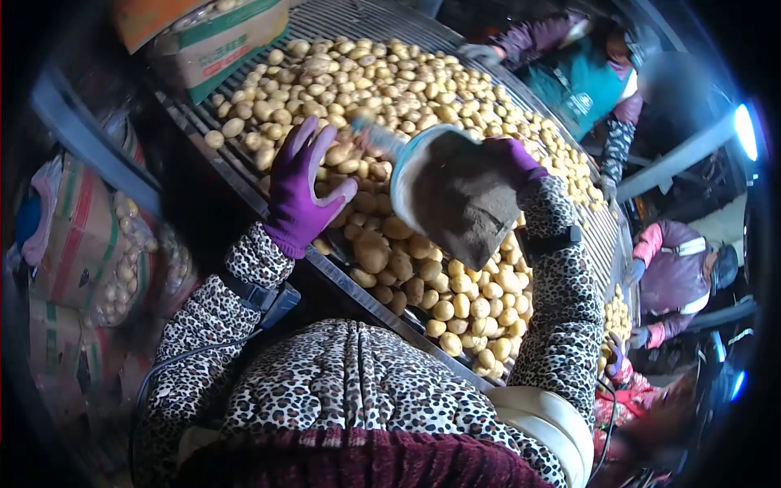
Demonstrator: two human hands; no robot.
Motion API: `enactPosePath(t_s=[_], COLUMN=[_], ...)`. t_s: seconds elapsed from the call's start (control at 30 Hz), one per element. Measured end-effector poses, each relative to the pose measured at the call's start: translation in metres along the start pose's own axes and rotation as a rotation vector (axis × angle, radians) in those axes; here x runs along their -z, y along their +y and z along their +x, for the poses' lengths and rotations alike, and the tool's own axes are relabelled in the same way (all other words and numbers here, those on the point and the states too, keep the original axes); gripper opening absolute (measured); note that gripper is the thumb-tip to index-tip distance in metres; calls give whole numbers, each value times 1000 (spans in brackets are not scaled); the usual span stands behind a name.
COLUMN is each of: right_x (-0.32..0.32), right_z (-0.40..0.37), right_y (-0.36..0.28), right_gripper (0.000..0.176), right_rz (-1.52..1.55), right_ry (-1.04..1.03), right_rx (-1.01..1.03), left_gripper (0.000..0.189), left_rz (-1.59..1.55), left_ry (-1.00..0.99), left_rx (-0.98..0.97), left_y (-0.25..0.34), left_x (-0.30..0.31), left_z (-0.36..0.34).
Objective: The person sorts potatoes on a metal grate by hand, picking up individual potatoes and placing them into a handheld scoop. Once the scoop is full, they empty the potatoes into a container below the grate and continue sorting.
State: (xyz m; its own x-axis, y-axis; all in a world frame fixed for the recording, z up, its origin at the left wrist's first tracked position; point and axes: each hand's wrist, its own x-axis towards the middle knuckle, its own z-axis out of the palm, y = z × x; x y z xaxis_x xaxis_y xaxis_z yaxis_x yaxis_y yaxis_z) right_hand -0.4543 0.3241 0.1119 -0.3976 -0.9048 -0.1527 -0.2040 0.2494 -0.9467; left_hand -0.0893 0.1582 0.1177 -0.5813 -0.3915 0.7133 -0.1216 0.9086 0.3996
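Note:
My left hand (309, 187), in a purple glove, is raised over the near left edge of the potato pile (358, 89) with its fingers spread and nothing in them. My right hand (517, 159), also purple-gloved, is at the far right side of a dirt-caked bucket-like container (464, 191) and grips it. The container is tilted over the potatoes, its pale rim toward the left. Most of my right fingers are hidden behind it. Something blurred, bluish and reddish, lies between my left hand and the rim.
A slatted metal conveyor (342, 18) carries the potatoes. A cardboard box (224, 49) stands at its upper left. Mesh-windowed potato sacks (81, 236) are stacked at the left. Co-workers in green (578, 89), purple (674, 264) and red (630, 403) are along the right side, near metal beams.

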Motion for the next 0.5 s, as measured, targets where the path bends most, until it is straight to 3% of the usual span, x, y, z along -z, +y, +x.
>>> enactPosePath(t_s=[0.07, 0.13, 0.2, 0.33, 0.37, 0.4, 0.43, 0.47, 0.5], right_x=[-21, -32, -33, -44, -51, -52, -58, -56, -58], right_z=[-7, -23, -34, -32, -30, -34, -51, -44, -47], right_y=[2, 8, 10, 4, 4, 5, -22, -10, 0], right_gripper=[18, 18, 18, 19, 19, 17, 17, 16, 18], right_rz=[-90, -374, -704, -1027, -1052, -1054, -1107, -1141, -1169], right_ry=[-73, -101, -87, -44, -30, -2, 78, 72, 131], right_rx=[23, 104, 166, 215, 224, 230, 99, 256, 353], left_gripper=[69, 64, 63, 52, 48, 46, 43, 41, 36], left_rz=[-93, -382, -867, -437, -458, -457, -454, -444, -463], left_ry=[-118, -321, -710, -1091, -1126, -1202, -1278, -1354, -1381], left_rx=[12, 92, 679, 338, 333, 476, 621, 766, 694], left_y=[-5, -2, 9, 21, 22, 27, 33, 39, 22], left_x=[-18, -40, -56, -63, -66, -67, -68, -72, -79], left_z=[2, -14, -26, -19, -19, -14, -7, -3, -17])
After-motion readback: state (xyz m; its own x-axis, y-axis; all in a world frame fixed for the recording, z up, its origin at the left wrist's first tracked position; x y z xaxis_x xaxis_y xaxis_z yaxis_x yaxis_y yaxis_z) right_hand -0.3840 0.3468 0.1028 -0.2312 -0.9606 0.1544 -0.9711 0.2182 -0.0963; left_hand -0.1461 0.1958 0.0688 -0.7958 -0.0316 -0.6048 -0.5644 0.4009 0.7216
